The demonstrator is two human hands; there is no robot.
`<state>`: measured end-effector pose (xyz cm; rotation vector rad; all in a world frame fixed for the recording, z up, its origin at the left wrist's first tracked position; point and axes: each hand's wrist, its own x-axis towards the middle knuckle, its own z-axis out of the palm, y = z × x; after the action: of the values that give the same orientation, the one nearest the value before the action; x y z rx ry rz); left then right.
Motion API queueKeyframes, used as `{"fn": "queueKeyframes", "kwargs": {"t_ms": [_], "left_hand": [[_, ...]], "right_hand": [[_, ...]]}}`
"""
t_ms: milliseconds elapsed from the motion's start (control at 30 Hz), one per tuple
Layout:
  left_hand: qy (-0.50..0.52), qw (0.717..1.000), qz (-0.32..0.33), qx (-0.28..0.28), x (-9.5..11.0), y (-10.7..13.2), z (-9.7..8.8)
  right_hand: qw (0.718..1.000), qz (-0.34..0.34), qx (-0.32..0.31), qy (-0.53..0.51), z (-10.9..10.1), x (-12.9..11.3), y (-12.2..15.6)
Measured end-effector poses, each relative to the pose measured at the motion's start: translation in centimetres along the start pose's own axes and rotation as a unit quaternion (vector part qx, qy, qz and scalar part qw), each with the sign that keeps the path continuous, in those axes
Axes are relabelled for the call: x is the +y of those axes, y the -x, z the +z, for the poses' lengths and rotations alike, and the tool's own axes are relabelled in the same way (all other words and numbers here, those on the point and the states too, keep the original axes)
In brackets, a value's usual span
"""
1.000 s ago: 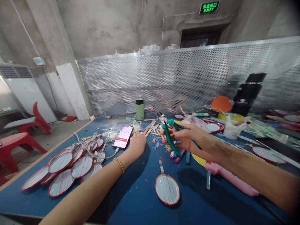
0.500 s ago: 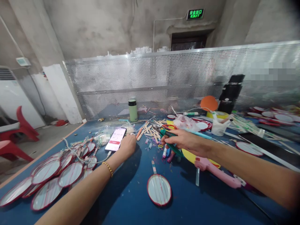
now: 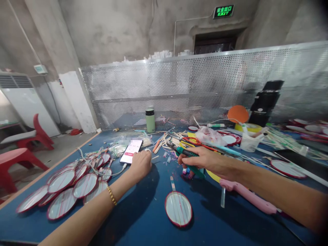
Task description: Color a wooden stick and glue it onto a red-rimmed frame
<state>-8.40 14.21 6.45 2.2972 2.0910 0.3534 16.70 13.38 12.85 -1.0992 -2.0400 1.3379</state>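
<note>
My right hand (image 3: 200,157) is wrapped round a pair of green-handled pliers (image 3: 188,152), whose dark jaws point left over the small scraps. My left hand (image 3: 142,162) is closed beside a phone (image 3: 132,152), and a thin wooden stick (image 3: 155,157) shows at its right side, its other end hidden by the fingers. Between my forearms lies a round white paddle (image 3: 178,208) with a red rim and a short stick handle, flat on the blue table (image 3: 143,218). A pink glue gun (image 3: 248,196) rests under my right forearm.
Several similar paddles (image 3: 61,181) are piled at the left, crossed by a white cable (image 3: 88,165). Wooden sticks (image 3: 175,141) lie beyond my hands. A green bottle (image 3: 150,121), a white cup (image 3: 249,142) and a black flask (image 3: 266,104) stand farther back, before a perforated metal screen (image 3: 143,89).
The view has swung slightly left. My left hand has drawn back from the wooden sticks, with a thin stick now showing beside it. My right hand still grips the pliers, now raised a little.
</note>
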Motion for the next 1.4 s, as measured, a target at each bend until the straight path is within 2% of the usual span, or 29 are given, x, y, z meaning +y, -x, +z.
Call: {"fn": "queueKeyframes", "kwargs": {"t_ms": [133,267,367,500,567,767,900,1100,1400], "left_hand": [[0.149,0.988,-0.001,0.034,1.0,1.6,0.1],[0.314,0.949,0.02,0.029,1.9,3.1,0.6],[0.43,0.902,0.005,0.035,2.1,3.5,0.9],[0.578,0.814,-0.047,0.033,1.8,3.7,0.8],[0.598,0.797,-0.06,0.052,1.6,3.8,0.6],[0.603,0.784,-0.064,0.129,1.2,4.0,-0.1],[0.604,0.782,-0.084,0.129,1.2,4.1,-0.3],[0.605,0.78,-0.072,0.144,1.1,4.3,0.0],[0.565,0.813,-0.06,0.122,1.4,4.4,0.4]], "right_hand": [[0.999,0.036,0.008,-0.032,-0.1,0.0,0.1],[0.997,0.056,0.039,-0.023,0.0,-0.2,0.2],[0.997,0.063,0.034,-0.01,0.0,-0.3,0.3],[0.998,0.055,0.018,0.021,-0.1,-0.2,0.6],[0.998,0.042,0.01,0.044,0.1,-0.3,0.6],[0.999,0.044,-0.005,0.02,1.7,-1.0,0.2],[0.997,0.051,-0.009,0.066,2.8,-1.7,-0.3],[0.991,0.053,-0.023,0.118,3.4,-2.0,-0.7],[0.986,0.049,-0.032,0.156,4.0,-1.9,-1.6]]}}
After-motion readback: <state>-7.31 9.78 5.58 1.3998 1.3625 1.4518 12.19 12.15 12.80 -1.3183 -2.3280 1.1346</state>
